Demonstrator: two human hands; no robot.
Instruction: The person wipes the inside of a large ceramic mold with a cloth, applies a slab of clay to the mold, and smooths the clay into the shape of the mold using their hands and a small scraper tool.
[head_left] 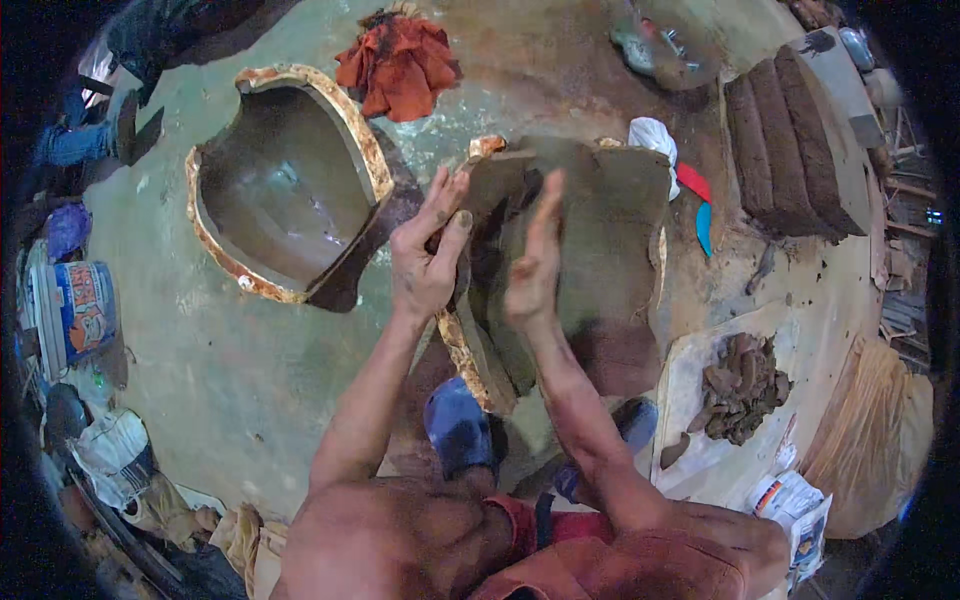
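Between my hands lies a plaster-like mould with a chipped, rust-stained rim (460,355), lined with a slab of dark grey-brown wet clay (610,240). My left hand (428,250) is at the mould's left edge, fingers stretched forward and thumb apart, touching or close to the clay's border. Over the clay's left part, my right hand (535,250) is held edge-down with straight fingers, slightly blurred. Whether it touches the clay I cannot tell. A second open mould (290,190), lined with smooth clay, lies to the left.
Stacked clay slabs (795,150) stand at the far right. Clay scraps (742,388) lie on a pale board (690,470). Beyond the moulds are a red cloth (398,65) and a shallow bowl (665,50). Red and blue pieces (698,205) lie beside a white bag (652,137).
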